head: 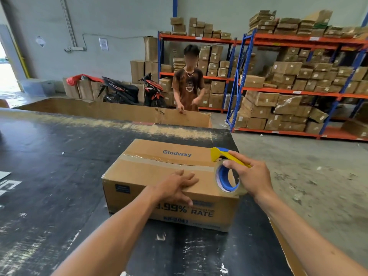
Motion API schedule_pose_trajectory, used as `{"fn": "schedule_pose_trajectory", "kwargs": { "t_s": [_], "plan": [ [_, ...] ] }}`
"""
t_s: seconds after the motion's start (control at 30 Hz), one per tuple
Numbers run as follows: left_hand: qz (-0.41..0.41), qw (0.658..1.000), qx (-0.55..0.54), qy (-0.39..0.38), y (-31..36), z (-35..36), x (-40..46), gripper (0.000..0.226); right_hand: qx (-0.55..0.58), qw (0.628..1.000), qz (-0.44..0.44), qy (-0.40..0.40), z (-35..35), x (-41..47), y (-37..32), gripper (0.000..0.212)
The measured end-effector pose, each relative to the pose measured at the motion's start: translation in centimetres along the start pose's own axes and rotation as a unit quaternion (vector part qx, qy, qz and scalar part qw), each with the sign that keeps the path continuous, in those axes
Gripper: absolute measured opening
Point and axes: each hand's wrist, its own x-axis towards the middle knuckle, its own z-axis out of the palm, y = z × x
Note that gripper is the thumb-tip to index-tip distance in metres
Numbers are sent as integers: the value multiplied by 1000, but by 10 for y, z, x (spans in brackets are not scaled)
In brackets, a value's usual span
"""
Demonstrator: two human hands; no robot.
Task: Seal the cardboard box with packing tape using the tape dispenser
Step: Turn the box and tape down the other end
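cardboard box point(159, 172): flaps closed, seam taped | tape dispenser point(227, 168): yellow-blue, at right top edge

One box point(159, 176) sits on one black desk point(49, 166), with one tape dispenser point(227, 172) carrying one roll of tape at its right end. Two hands are on them, the left hand point(177, 186) and the right hand point(251, 176). One other person point(188, 84) stands behind. Two motorbikes point(119, 90) are parked by the wall, beside two racks point(298, 92) stacked with more cartons than I can count.
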Motion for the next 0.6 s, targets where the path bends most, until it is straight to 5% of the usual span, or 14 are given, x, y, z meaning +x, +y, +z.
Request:
{"fn": "schedule_pose_trajectory", "kwargs": {
  "t_s": [0.23, 0.33, 0.5, 0.6],
  "plan": [
    [-53, 992, -14, -114, -2, -52, -11, 96, 16, 1000, 3, -10, -7, 0, -7, 40],
    [-139, 988, -16, -72, 60, -38, 8, 136, 30, 1000, 8, 5, -9, 4, -13, 40],
    [-236, 972, 10, 17, 121, 21, 41, 119, 22, 1000, 5, 21, -18, 4, -9, 41],
    [-184, 982, 24, 47, 113, 22, 39, 105, 27, 999, 9, 20, -23, 5, -2, 39]
  ]
}}
